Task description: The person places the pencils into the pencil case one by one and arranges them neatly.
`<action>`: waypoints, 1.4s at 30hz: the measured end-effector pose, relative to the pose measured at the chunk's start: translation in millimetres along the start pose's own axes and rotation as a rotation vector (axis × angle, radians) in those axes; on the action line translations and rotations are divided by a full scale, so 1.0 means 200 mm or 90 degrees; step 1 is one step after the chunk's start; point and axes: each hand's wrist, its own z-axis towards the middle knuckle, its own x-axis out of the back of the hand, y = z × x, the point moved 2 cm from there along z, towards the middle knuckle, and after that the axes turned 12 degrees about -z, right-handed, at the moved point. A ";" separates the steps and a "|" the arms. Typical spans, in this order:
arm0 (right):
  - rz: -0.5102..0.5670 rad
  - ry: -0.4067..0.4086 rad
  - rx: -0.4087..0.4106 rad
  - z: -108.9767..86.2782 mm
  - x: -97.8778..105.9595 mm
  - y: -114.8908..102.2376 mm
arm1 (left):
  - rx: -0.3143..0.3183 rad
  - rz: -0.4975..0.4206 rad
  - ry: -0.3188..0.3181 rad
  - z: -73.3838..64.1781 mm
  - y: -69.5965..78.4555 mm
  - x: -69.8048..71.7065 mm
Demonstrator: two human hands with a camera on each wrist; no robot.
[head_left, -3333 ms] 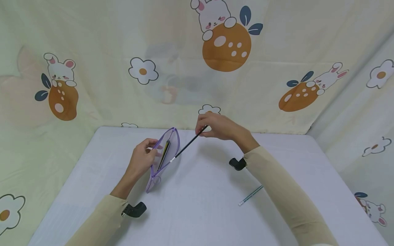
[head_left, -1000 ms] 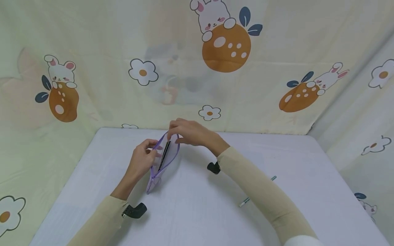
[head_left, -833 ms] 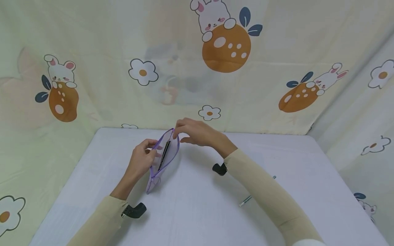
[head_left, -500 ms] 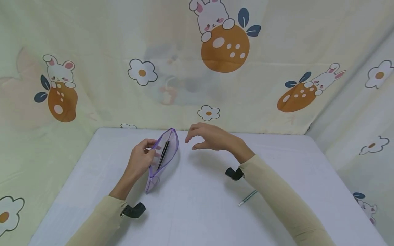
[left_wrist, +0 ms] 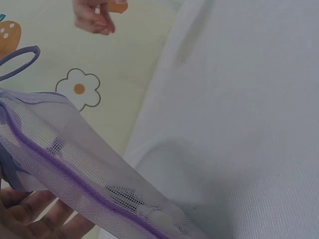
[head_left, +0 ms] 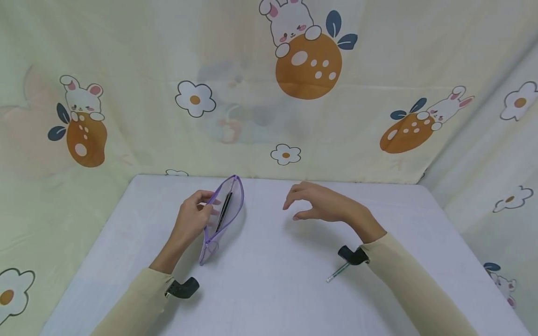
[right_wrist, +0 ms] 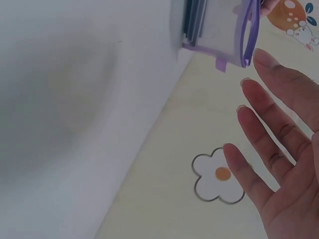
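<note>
A see-through mesh pencil case [head_left: 235, 205] with purple edging stands with its mouth spread, left of the table's middle. Dark pens or pencils [head_left: 224, 212] lean inside it; their exact number is unclear. My left hand [head_left: 194, 215] holds the case by its left side, fingers over the rim. In the left wrist view the mesh [left_wrist: 84, 149] covers part of that hand. My right hand [head_left: 321, 203] hovers over the table to the right of the case, fingers relaxed and holding nothing. Below it lies a green pencil [head_left: 337, 272], partly hidden by the black wrist camera.
The white-covered table [head_left: 269, 298] ends at the back against a patterned curtain [head_left: 235, 130]. A black camera [head_left: 183, 288] is strapped to the left wrist, another [head_left: 352, 255] to the right.
A black pencil carried by my right hand went into the case and was let go. That hand has since drawn back to the right. The left hand has stayed at the case.
</note>
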 end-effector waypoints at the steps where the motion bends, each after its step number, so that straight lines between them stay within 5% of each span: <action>1: 0.002 -0.002 -0.005 -0.02 -0.01 0.01 | -0.001 -0.001 0.001 0.00 0.00 0.00; 25: 0.112 -0.066 -0.121 -0.55 -0.22 0.26 | -0.005 0.013 0.003 0.00 0.00 0.00; 42: 0.154 -0.040 -0.116 -0.79 -0.31 0.44 | 0.000 0.015 -0.001 0.00 0.00 0.00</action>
